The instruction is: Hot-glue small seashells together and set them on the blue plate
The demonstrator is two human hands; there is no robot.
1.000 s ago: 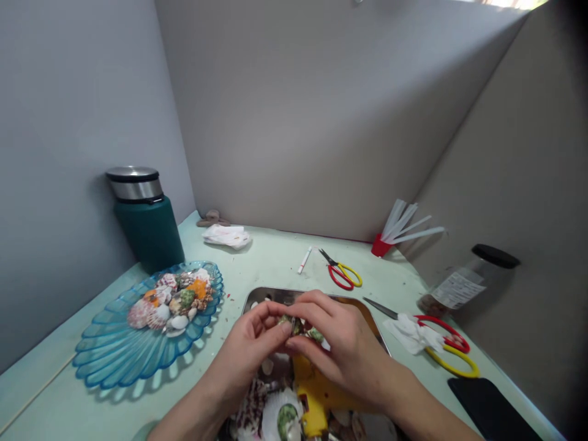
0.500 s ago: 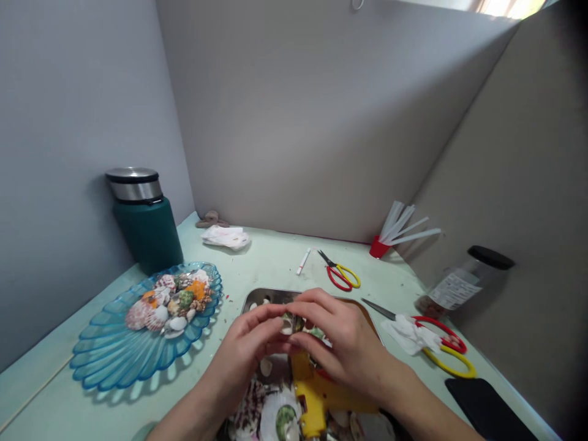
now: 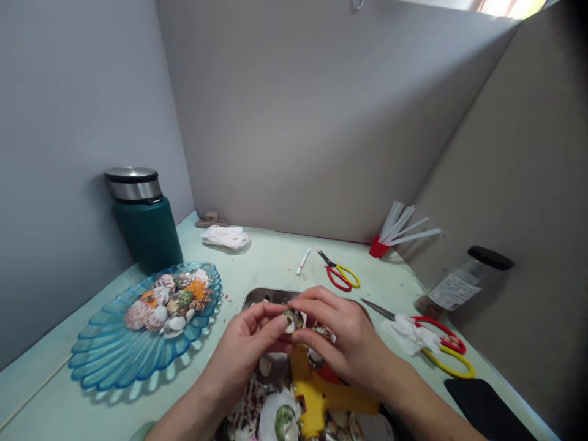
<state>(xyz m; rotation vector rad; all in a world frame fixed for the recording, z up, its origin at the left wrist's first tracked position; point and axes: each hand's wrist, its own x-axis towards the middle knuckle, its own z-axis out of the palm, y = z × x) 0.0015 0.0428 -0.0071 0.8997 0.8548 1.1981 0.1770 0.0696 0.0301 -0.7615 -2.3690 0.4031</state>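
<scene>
Between my two hands, over the metal tray [image 3: 263,294], is a small green-and-white seashell [image 3: 293,321]. My left hand [image 3: 248,337] pinches its left side between thumb and fingers. From the right, the bent fingers and thumb of my right hand [image 3: 344,324] close on its other side. Below them a yellow glue gun [image 3: 321,398] lies on top of shells in the tray. Among these are a white shell with a green patch [image 3: 285,416] and a dark striped shell [image 3: 248,404]. My hands hide part of the tray.
At left stand a blue scalloped dish [image 3: 119,349] with several shells and a green bottle [image 3: 149,236]. Behind lie small scissors [image 3: 342,275] and a white packet [image 3: 225,237]. Right are glue sticks [image 3: 397,223] in a red cup [image 3: 379,247], larger scissors [image 3: 441,334], a jar [image 3: 459,285] and a black slab [image 3: 487,407].
My fingers have shifted slightly around the shell, so more of it shows. The glue gun and the things on the table stay where they were.
</scene>
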